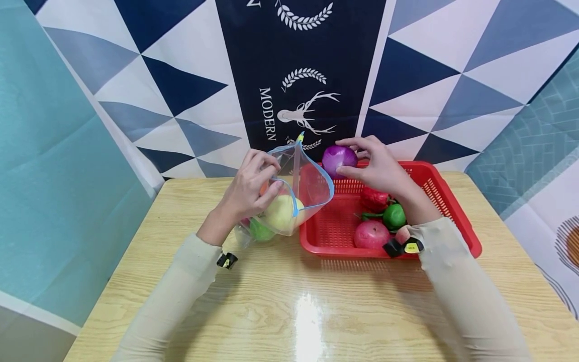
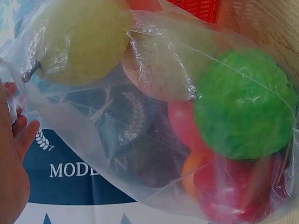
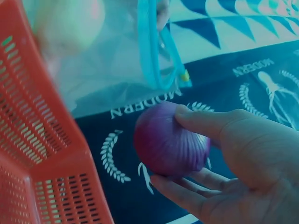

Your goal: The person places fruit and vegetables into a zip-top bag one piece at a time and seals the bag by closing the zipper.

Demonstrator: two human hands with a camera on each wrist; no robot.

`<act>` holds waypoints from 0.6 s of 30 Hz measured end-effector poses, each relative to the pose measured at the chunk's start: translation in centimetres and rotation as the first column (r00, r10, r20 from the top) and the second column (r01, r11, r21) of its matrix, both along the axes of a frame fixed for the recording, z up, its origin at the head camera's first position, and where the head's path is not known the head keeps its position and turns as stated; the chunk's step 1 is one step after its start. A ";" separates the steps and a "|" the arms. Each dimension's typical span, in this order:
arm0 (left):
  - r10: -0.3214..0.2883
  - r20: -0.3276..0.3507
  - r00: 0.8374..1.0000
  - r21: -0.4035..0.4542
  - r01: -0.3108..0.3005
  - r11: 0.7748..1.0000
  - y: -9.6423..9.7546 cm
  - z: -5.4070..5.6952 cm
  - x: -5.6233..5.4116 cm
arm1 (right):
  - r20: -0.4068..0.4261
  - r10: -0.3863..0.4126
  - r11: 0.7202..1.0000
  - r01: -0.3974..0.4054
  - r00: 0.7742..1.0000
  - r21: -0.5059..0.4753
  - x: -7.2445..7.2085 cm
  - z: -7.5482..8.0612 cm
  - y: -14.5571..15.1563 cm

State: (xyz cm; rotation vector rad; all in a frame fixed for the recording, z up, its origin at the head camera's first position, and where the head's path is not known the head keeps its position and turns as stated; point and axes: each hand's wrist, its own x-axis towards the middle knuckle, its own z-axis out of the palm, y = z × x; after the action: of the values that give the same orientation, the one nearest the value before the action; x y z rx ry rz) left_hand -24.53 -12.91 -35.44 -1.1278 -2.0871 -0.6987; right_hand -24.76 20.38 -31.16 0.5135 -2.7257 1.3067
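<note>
A clear zip bag [image 1: 312, 193] with a blue-edged mouth stands spread at the table's middle; my left hand [image 1: 251, 183] grips its rim. My right hand [image 1: 377, 166] holds a purple onion [image 1: 336, 160] between thumb and fingers, just right of the bag's mouth, above the basket's back left corner. Through the plastic show a yellow pear [image 2: 79, 42], a pale pinkish round fruit [image 2: 163, 60], a leafy-looking green ball [image 2: 243, 102] and a red piece [image 2: 229, 191]. In the right wrist view the onion [image 3: 170, 140] is apart from the bag.
A red plastic basket [image 1: 344, 250] with slotted walls sits right of the bag. Inside it lie a pink round fruit [image 1: 372, 235], a green pepper-like piece [image 1: 394, 217] and a red piece [image 1: 374, 198]. A patterned cloth [image 1: 181, 75] hangs behind the wooden table [image 1: 253, 301].
</note>
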 end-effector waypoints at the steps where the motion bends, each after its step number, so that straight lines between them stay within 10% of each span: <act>1: -0.001 -0.001 1.000 0.001 0.001 1.000 0.0 0.0 0.0 | -0.014 -0.008 1.000 0.008 1.000 -0.015 0.2 0.1 0.0; 18: -0.011 -0.005 1.000 0.004 0.011 1.000 -0.1 0.1 0.0 | -0.277 0.015 0.954 -0.097 0.961 -0.285 3.7 -0.3 -3.8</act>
State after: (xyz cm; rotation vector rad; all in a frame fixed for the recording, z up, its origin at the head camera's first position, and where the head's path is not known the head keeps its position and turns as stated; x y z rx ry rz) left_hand -24.50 -13.05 -35.35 -1.1382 -2.0762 -0.7038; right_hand -21.02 16.56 -31.49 0.6865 -2.2585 1.4984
